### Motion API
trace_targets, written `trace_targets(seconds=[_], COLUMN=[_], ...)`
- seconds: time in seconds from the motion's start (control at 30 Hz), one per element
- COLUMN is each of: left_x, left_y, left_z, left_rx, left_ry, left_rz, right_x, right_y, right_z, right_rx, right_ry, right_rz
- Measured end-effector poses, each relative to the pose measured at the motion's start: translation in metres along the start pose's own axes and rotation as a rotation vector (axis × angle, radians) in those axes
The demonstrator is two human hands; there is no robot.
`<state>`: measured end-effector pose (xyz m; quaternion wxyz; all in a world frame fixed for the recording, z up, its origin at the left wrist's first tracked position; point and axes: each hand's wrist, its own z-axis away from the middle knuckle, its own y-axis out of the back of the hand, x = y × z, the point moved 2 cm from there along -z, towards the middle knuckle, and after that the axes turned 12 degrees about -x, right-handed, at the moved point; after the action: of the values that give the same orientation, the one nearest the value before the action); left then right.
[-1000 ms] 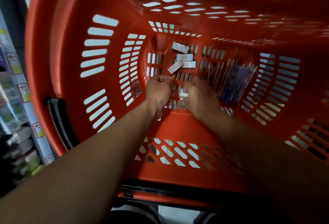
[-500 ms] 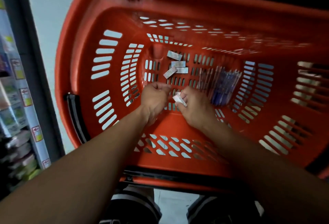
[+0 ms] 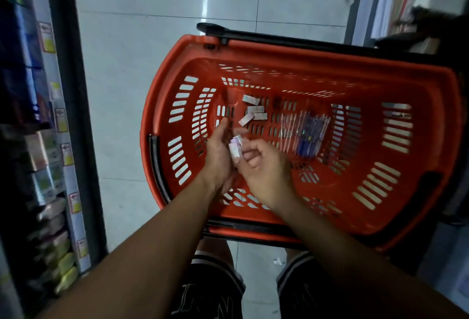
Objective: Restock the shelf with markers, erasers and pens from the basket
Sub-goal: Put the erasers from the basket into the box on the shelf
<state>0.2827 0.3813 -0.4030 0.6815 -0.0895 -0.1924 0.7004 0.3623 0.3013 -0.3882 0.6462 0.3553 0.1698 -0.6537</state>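
Note:
A red plastic basket stands on the floor in front of me. Several small white erasers lie loose on its slotted bottom, and a bunch of blue and clear pens lies to their right. Above the basket's left half, my left hand is opened with its palm turned to the right. A couple of erasers rest against that palm. My right hand meets it from the right and pinches those erasers with curled fingertips. I see no markers.
A shelf of boxed goods with price tags along its edge runs down the left side. Another shelf unit stands at the far right. Pale tiled floor lies between the left shelf and the basket. My knees show below the basket.
My view has pulled up and back from the basket. Both hands rose from its bottom. My left fist opened, and my right hand brought its eraser against the left palm.

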Motion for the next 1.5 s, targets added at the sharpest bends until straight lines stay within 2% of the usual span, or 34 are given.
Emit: trace_targets(seconds=[0.13, 0.27, 0.33, 0.43, 0.53, 0.63, 0.8, 1.0, 1.13, 1.3, 1.5], left_x=[-0.005, -0.008, -0.008, -0.006, -0.003, 0.001, 0.004, 0.001, -0.004, -0.009, -0.008], left_y=[0.004, 0.014, 0.018, 0.022, 0.025, 0.027, 0.031, 0.03, 0.026, 0.024, 0.016], left_z=[0.0, -0.004, -0.007, -0.014, -0.019, -0.018, -0.016, -0.018, -0.02, -0.022, -0.012], left_rx=[-0.036, -0.072, -0.093, -0.069, -0.002, 0.028, 0.061, 0.08, 0.109, 0.121, 0.121], left_ry=[-0.031, -0.039, -0.026, -0.004, 0.017, 0.012, 0.007, -0.006, -0.025, -0.031, -0.025], left_rz=[0.038, 0.039, 0.036, -0.071, -0.264, -0.384, -0.453, -0.52, -0.524, -0.546, -0.509], right_x=[-0.001, 0.026, 0.051, 0.087, 0.104, 0.116, 0.122, 0.115, 0.115, 0.115, 0.109], right_y=[0.003, 0.019, 0.029, 0.028, 0.018, 0.01, 0.004, -0.002, -0.005, -0.006, 0.019], right_z=[0.007, -0.016, -0.036, -0.065, -0.082, -0.09, -0.1, -0.111, -0.114, -0.118, -0.091], right_rx=[0.076, 0.121, 0.058, -0.159, -0.309, -0.348, -0.371, -0.473, -0.439, -0.41, -0.269], right_ry=[0.092, -0.079, -0.165, -0.244, -0.182, -0.089, -0.097, 0.007, 0.05, 0.044, -0.082], right_rz=[0.142, 0.227, 0.338, 0.559, 0.757, 0.882, 1.039, 1.324, 1.43, 1.388, 0.79])
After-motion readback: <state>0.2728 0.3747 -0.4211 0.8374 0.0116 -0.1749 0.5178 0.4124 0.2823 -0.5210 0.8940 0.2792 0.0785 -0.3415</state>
